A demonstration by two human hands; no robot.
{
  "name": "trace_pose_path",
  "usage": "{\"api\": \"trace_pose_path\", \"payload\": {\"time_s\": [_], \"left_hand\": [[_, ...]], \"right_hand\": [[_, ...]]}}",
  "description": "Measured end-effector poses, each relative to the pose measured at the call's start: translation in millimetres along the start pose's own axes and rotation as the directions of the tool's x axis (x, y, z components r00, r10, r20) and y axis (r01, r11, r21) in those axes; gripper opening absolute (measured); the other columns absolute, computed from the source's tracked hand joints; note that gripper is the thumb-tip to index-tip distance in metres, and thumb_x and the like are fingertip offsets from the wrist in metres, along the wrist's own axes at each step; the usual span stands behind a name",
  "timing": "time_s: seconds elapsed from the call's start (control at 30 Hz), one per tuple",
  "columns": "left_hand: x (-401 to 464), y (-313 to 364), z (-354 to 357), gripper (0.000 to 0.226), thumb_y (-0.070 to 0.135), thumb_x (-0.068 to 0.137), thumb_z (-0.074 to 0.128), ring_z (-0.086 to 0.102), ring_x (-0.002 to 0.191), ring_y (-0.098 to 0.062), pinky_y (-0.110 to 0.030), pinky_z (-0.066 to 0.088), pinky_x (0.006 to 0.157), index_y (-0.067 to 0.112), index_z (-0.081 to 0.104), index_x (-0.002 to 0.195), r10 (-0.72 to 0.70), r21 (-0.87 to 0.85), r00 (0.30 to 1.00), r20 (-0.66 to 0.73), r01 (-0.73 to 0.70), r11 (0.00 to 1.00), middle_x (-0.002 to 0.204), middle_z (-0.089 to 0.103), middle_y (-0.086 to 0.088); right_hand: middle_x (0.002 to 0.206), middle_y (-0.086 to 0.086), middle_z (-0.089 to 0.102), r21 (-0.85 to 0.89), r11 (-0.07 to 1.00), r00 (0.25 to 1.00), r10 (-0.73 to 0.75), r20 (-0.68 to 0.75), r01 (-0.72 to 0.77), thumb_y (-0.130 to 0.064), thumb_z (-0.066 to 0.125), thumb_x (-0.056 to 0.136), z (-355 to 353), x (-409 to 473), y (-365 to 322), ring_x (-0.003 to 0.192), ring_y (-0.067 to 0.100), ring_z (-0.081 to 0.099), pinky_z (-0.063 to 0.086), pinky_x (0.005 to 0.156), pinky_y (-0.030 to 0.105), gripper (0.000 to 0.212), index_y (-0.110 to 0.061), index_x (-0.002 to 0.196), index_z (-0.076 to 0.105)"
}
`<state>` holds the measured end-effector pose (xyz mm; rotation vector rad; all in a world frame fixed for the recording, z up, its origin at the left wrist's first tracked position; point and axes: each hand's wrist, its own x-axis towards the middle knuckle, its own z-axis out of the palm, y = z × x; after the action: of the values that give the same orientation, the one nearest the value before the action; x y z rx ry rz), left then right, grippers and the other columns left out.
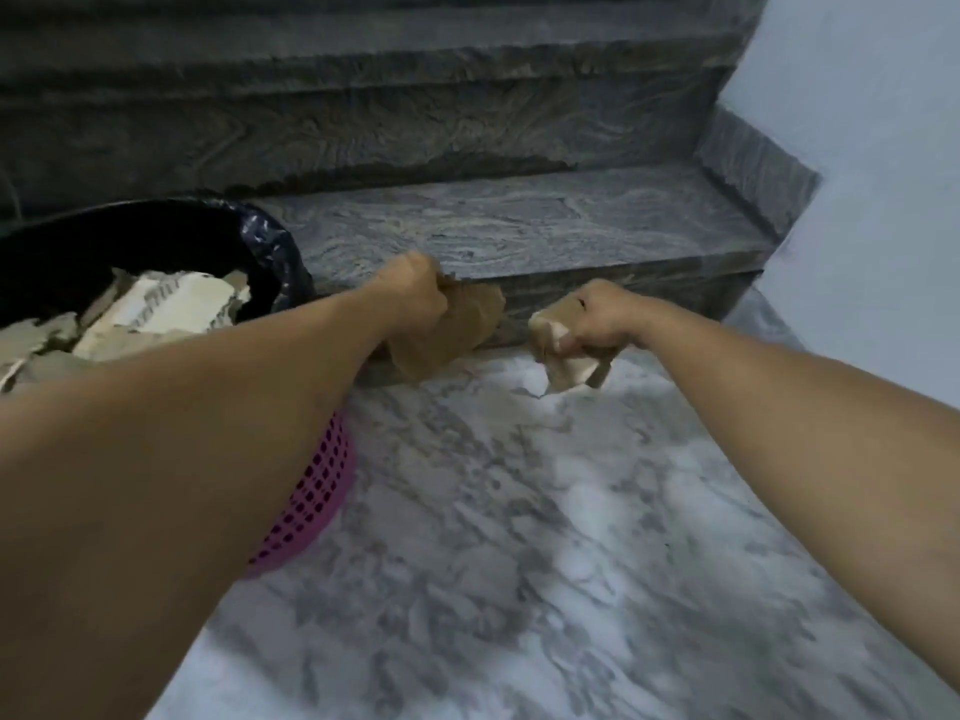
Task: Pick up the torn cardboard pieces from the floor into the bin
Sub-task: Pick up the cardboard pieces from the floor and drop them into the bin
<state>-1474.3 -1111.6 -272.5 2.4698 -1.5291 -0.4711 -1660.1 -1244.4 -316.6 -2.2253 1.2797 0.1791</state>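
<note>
My left hand (413,291) grips a brown torn cardboard piece (449,332) that hangs below the fist, just right of the bin. My right hand (597,317) grips a smaller, paler cardboard piece (569,374) above the marble floor. The bin (317,485) is a pink mesh basket lined with a black bag (270,236); it stands at the left, partly hidden behind my left forearm. Several torn cardboard pieces (156,309) lie heaped inside it. Both hands hover in front of the lowest stair step.
A dark grey stone staircase (493,226) rises straight ahead, its lowest step just beyond my hands. A pale wall (872,148) runs along the right. White and grey marble floor (519,537) spreads below the hands.
</note>
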Motion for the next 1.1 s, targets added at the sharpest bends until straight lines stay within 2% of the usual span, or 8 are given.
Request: {"api": "trace_pose_path", "payload": {"time_s": [0.1, 0.2, 0.47, 0.63, 0.73, 0.83, 0.93, 1.1], "left_hand": [[-19.8, -0.8, -65.9, 0.024, 0.018, 0.096, 0.053, 0.06, 0.097, -0.03, -0.033, 0.045, 0.072, 0.004, 0.062, 0.114, -0.043, -0.092, 0.985, -0.17, 0.028, 0.995, 0.108, 0.062, -0.014], [-47.2, -21.2, -129.6, 0.028, 0.018, 0.094, 0.054, 0.062, 0.099, -0.03, -0.036, 0.05, 0.076, 0.004, 0.063, 0.117, -0.111, -0.106, 0.954, -0.278, 0.085, 0.991, 0.11, 0.064, -0.015], [-127.5, -126.3, -189.6, 0.03, 0.018, 0.089, 0.065, 0.06, 0.079, -0.021, -0.032, 0.048, 0.063, 0.008, 0.06, 0.116, -0.359, -0.09, 0.909, -0.213, 0.347, 0.933, 0.095, 0.061, -0.007], [-158.7, -175.3, -182.6, 0.033, 0.019, 0.086, 0.069, 0.061, 0.089, -0.026, -0.031, 0.048, 0.07, 0.006, 0.063, 0.115, -0.401, -0.053, 0.9, -0.17, 0.398, 0.916, 0.106, 0.064, -0.011], [-167.3, -192.7, -168.2, 0.029, 0.013, 0.085, 0.069, 0.06, 0.087, -0.022, -0.031, 0.049, 0.072, 0.009, 0.069, 0.114, -0.352, -0.045, 0.929, -0.112, 0.349, 0.936, 0.102, 0.067, -0.008], [-171.0, -204.7, -146.2, 0.04, 0.008, 0.085, 0.066, 0.057, 0.099, -0.023, -0.031, 0.048, 0.079, 0.013, 0.062, 0.124, -0.354, -0.045, 0.934, -0.037, 0.353, 0.935, 0.116, 0.064, -0.007], [-170.2, -217.7, -131.5, 0.078, 0.011, 0.083, 0.063, 0.043, 0.132, -0.027, -0.035, 0.042, 0.103, 0.019, 0.027, 0.151, -0.411, -0.05, 0.91, 0.045, 0.413, 0.909, 0.15, 0.038, -0.009], [-169.6, -218.7, -126.0, 0.094, 0.039, 0.073, 0.07, 0.005, 0.149, -0.032, -0.052, 0.019, 0.116, 0.045, 0.017, 0.151, -0.375, -0.392, 0.903, 0.207, 0.428, 0.814, 0.163, -0.006, -0.004]], "right_hand": [[0.109, 0.012, 0.06, 0.069, 0.994, 0.992, -0.076, -0.099, 0.083, -0.03, 0.072, 0.084, -44.1, -19.5, -53.4, 0.078, 0.02, 0.058, 0.045, 0.061, 0.026, 0.041, -0.009, 0.115, 0.055], [0.094, 0.015, 0.067, 0.318, 0.929, 0.976, -0.145, -0.162, 0.191, -0.011, 0.066, 0.087, -73.4, -43.9, -113.1, 0.064, 0.019, 0.063, 0.05, 0.047, 0.022, 0.017, -0.007, 0.103, 0.063], [0.102, 0.017, 0.07, 0.495, 0.79, 0.932, -0.321, -0.165, 0.36, -0.013, 0.078, 0.081, -48.7, -82.4, -262.3, 0.076, 0.03, 0.074, 0.061, 0.054, 0.045, 0.037, -0.003, 0.113, 0.061], [0.109, 0.01, 0.066, 0.105, 0.891, 0.85, -0.379, -0.366, 0.442, -0.026, 0.071, 0.083, -10.9, -95.3, -315.2, 0.096, 0.029, 0.067, 0.052, 0.065, 0.031, 0.033, -0.009, 0.11, 0.063], [0.117, 0.012, 0.064, -0.124, 0.887, 0.755, -0.446, -0.481, 0.445, -0.024, 0.065, 0.09, 10.9, -92.7, -327.3, 0.105, 0.032, 0.061, 0.048, 0.074, 0.036, 0.035, -0.012, 0.121, 0.054], [0.122, 0.011, 0.06, -0.246, 0.872, 0.756, -0.489, -0.435, 0.423, -0.032, 0.075, 0.084, 31.9, -86.8, -330.2, 0.109, 0.032, 0.06, 0.047, 0.076, 0.039, 0.055, -0.014, 0.126, 0.046], [0.124, 0.009, 0.057, -0.222, 0.913, 0.86, -0.399, -0.318, 0.341, -0.046, 0.082, 0.073, 42.0, -82.1, -326.1, 0.113, 0.032, 0.058, 0.05, 0.084, 0.04, 0.073, -0.013, 0.128, 0.048], [0.108, 0.009, 0.065, -0.053, 0.931, 0.877, -0.357, -0.322, 0.36, -0.039, 0.066, 0.088, 38.8, -75.6, -318.6, 0.1, 0.029, 0.063, 0.056, 0.086, 0.046, 0.034, -0.013, 0.11, 0.066]]}}
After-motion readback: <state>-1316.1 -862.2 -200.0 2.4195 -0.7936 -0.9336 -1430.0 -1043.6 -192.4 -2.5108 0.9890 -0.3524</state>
